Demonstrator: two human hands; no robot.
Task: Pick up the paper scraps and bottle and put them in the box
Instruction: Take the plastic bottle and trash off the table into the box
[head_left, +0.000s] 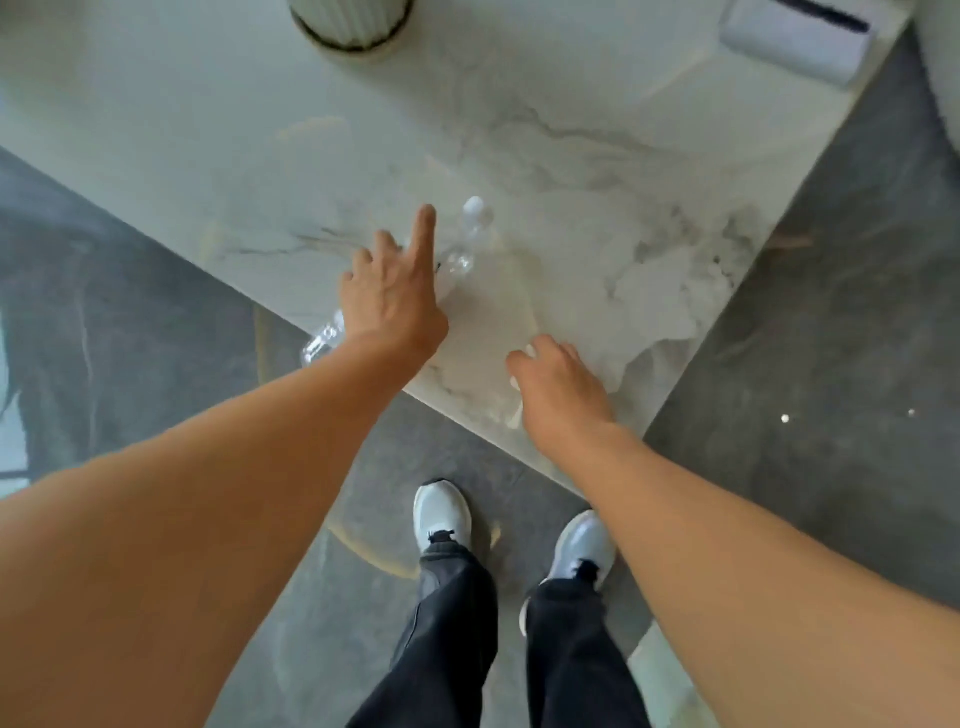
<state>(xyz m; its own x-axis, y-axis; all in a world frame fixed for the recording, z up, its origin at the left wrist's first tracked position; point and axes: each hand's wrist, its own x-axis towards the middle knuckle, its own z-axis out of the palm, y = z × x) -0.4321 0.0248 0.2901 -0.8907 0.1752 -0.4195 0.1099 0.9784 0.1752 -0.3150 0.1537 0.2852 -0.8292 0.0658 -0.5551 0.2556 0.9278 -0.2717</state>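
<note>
A clear plastic bottle (470, 234) lies on its side on the white marble table (519, 130), its cap pointing away from me and its base at the table's near edge. My left hand (395, 301) covers the bottle's middle, fingers curled over it and index finger stretched out along it; the thumb is hidden. A crumpled white paper scrap (654, 306) lies to the right. My right hand (561, 395) is closed over another white paper scrap (515, 415) at the table's near edge; bits of paper show at the thumb and under the palm.
A pale box-shaped thing with a dark slit (795, 41) sits at the far right corner of the table. A ribbed cream vase (353, 26) stands at the far edge. The floor is dark grey, and my two feet in pale shoes stand below the table's corner.
</note>
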